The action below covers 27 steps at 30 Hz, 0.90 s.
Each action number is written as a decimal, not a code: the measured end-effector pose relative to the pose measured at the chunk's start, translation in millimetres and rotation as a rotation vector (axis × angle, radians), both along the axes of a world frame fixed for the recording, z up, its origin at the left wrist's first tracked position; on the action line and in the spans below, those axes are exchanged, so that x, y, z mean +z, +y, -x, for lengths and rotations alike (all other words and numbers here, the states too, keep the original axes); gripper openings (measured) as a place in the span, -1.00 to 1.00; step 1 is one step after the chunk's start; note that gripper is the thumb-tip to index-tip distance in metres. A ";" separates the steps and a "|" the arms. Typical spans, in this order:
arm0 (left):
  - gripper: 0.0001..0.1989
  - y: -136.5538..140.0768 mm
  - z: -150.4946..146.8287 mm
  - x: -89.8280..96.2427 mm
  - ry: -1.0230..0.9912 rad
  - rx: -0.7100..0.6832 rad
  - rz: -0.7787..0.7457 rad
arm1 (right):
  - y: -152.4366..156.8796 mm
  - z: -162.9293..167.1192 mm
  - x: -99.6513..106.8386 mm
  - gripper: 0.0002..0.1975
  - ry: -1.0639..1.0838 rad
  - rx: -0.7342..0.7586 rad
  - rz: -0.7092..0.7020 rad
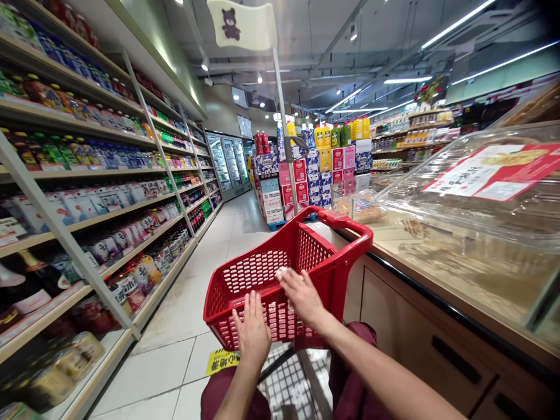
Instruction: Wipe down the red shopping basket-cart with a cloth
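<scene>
A small red plastic shopping cart [271,271] with slotted walls stands right in front of my knees. My left hand [254,332] lies flat against the near side of its basket, fingers stretched and holding nothing. Over the near rim, my right hand [304,300] presses a crumpled white wipe [282,273] to the cart; bits of white show by the fingertips and under the palm. The cart's handle [345,224] rises at its right end. Seen from here, the basket's inside is partly hidden behind the near wall.
Drink shelves [87,140] line the left. A wooden counter [411,291] with clear food packs [490,181] borders the right. Stacked drink cartons [306,175] stand ahead, before glass-door fridges [227,160]. A pole [279,87] carries a bear flag [251,26]. A yellow sticker [219,361] marks the floor.
</scene>
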<state>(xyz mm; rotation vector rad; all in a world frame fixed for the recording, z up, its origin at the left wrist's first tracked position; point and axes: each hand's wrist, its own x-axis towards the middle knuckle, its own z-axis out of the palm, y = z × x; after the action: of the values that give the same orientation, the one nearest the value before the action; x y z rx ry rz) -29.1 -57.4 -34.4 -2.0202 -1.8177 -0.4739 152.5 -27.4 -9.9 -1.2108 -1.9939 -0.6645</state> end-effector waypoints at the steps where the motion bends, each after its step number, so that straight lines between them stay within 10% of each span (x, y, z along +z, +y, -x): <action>1: -0.33 0.2 6.3 2.0 -0.019 0.040 -0.004 | 1.0 -10.5 2.6 -0.54 0.035 -0.046 -0.002; 8: -0.41 -0.5 41.8 16.2 -0.044 0.118 0.049 | 20.9 -71.9 13.6 -0.58 0.121 -0.134 -0.044; 19: -0.35 -4.5 20.4 13.7 -0.074 0.028 0.079 | 43.9 39.9 -19.2 -0.52 0.142 0.200 0.126; 27: -0.41 -10.9 45.3 5.4 -0.146 0.156 0.099 | 50.8 14.3 -22.6 -0.48 0.325 0.177 0.132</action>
<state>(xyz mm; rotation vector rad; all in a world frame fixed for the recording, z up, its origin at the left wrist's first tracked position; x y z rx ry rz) -74.4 -68.3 -29.0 -1.9307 -2.1061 -0.5058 138.2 23.4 -32.5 -1.1208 -1.8615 -0.2335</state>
